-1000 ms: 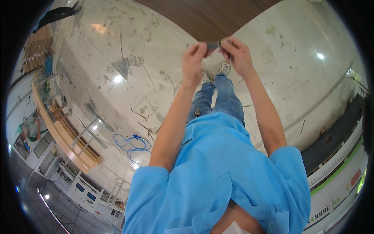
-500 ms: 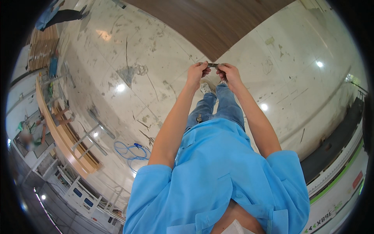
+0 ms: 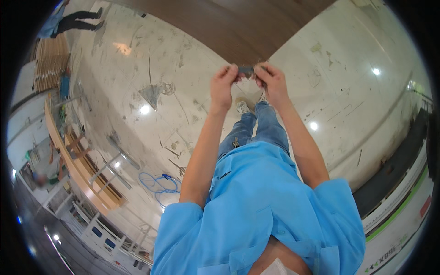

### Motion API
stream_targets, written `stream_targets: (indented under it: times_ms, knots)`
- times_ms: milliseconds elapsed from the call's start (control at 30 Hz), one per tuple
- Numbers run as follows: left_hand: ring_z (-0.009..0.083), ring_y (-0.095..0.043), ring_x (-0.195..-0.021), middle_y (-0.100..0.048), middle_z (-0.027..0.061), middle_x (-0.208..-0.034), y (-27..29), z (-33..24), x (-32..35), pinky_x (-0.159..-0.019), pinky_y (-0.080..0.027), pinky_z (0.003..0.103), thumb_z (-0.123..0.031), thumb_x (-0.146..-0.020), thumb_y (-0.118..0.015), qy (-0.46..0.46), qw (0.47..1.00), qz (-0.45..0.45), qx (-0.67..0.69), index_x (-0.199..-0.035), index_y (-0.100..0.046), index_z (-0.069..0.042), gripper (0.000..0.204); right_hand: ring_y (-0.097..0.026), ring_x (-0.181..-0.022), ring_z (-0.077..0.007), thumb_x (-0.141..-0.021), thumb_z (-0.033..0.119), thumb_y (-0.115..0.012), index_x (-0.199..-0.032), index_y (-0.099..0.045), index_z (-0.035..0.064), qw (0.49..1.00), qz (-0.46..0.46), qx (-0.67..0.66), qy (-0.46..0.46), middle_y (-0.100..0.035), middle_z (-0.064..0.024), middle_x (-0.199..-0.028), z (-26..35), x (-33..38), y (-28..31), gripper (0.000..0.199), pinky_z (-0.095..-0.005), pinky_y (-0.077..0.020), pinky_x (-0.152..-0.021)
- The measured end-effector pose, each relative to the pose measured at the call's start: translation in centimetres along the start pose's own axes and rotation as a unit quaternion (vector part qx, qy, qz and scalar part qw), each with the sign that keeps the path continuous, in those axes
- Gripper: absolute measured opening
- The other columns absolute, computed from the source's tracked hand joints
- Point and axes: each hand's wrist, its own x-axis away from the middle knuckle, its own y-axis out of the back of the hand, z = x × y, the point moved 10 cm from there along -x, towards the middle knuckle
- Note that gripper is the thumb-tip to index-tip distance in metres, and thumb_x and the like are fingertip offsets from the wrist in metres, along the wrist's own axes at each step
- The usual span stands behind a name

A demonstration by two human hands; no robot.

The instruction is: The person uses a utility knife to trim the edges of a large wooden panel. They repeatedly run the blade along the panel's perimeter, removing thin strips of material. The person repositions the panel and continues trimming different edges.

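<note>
Between my two hands a small dark grey strip (image 3: 246,70) is stretched level, pinched at both ends; its exact kind is too small to make out. My left hand (image 3: 222,87) closes thumb and fingers on one end. The other end is gripped by my right hand (image 3: 273,83), fingers curled in. Just beyond the strip lies the near corner of a large brown wood-grain panel (image 3: 247,32). Whether the strip touches the panel cannot be seen.
Left of me stand long wooden boards on a metal frame (image 3: 82,160) and stacked brown sheets (image 3: 51,62). A blue hose (image 3: 158,185) lies coiled on the scuffed floor. Another person (image 3: 68,22) is at far left. A white machine (image 3: 398,233) stands right.
Both hands have come up a little and nearer, with the strip still between them and slightly farther apart. The distant person's legs have shifted.
</note>
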Motion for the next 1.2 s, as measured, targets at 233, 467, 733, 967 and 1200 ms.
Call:
stream_targets:
  times_ms: [233, 467, 733, 967, 1200]
  knots:
    - [0.0111, -0.069, -0.095, -0.076, 0.0049, -0.105, -6.7, -7.8, -1.0, -0.088, -0.055, 0.028, -0.016, -0.111, -0.069, -0.068, 0.954, 0.079, -0.281, -0.118, -0.076, 0.002, 0.021, -0.06, -0.068, -0.0076, -0.116, 0.036, -0.059, -0.119, -0.078, 0.0038, 0.984, -0.022, 0.178, 0.015, -0.07, -0.0016, -0.082, 9.0, 0.8, 0.5, 0.037, -0.0253, -0.0481, -0.06]
    - [0.0088, -0.068, -0.091, -0.076, 0.0017, -0.1, -14.6, -1.6, -2.7, -0.083, -0.055, 0.026, -0.008, -0.105, -0.073, 0.018, 0.942, 0.252, -0.221, -0.123, -0.078, -0.001, 0.019, -0.068, -0.072, -0.0114, -0.106, 0.018, -0.07, -0.119, -0.075, -0.0027, 0.993, -0.076, 0.031, -0.086, -0.073, -0.0057, -0.085, 7.8, 4.2, 9.8, 0.025, -0.0272, -0.0535, -0.064]
    - [0.0106, -0.071, -0.097, -0.078, 0.0028, -0.102, -27.5, 0.2, -13.7, -0.09, -0.056, 0.029, -0.007, -0.098, -0.08, -0.017, 0.842, 0.306, -0.444, -0.121, -0.077, -0.003, 0.024, -0.069, -0.077, -0.0145, -0.102, 0.016, -0.073, -0.108, -0.079, 0.0029, 0.958, -0.052, 0.281, -0.019, -0.076, -0.0032, -0.089, 14.2, -4.5, 20.0, 0.016, -0.0323, -0.0555, -0.072]
    - [0.0358, -0.041, -0.157, -0.052, 0.007, -0.167, -39.0, 2.2, -24.9, -0.128, -0.034, 0.054, -0.023, -0.106, -0.065, -0.323, 0.594, 0.262, -0.689, -0.16, -0.056, -0.017, 0.055, -0.065, -0.078, -0.0124, -0.102, 0.016, -0.075, -0.102, -0.078, 0.003, 0.947, -0.281, 0.155, -0.007, -0.073, -0.0011, -0.086, 18.0, -14.5, 37.8, 0.014, -0.031, -0.0512, -0.071]
    - [0.0357, -0.033, -0.163, -0.045, 0.0013, -0.174, -43.5, 6.4, -30.4, -0.132, -0.024, 0.061, -0.026, -0.11, -0.055, -0.327, 0.529, 0.286, -0.729, -0.167, -0.05, -0.019, 0.057, -0.06, -0.077, -0.0073, -0.106, 0.016, -0.072, -0.123, -0.068, 0.0055, 0.944, -0.315, -0.095, 0.011, -0.074, -0.0032, -0.097, 23.3, -22.1, 47.4, 0.02, -0.0275, -0.0497, -0.069]
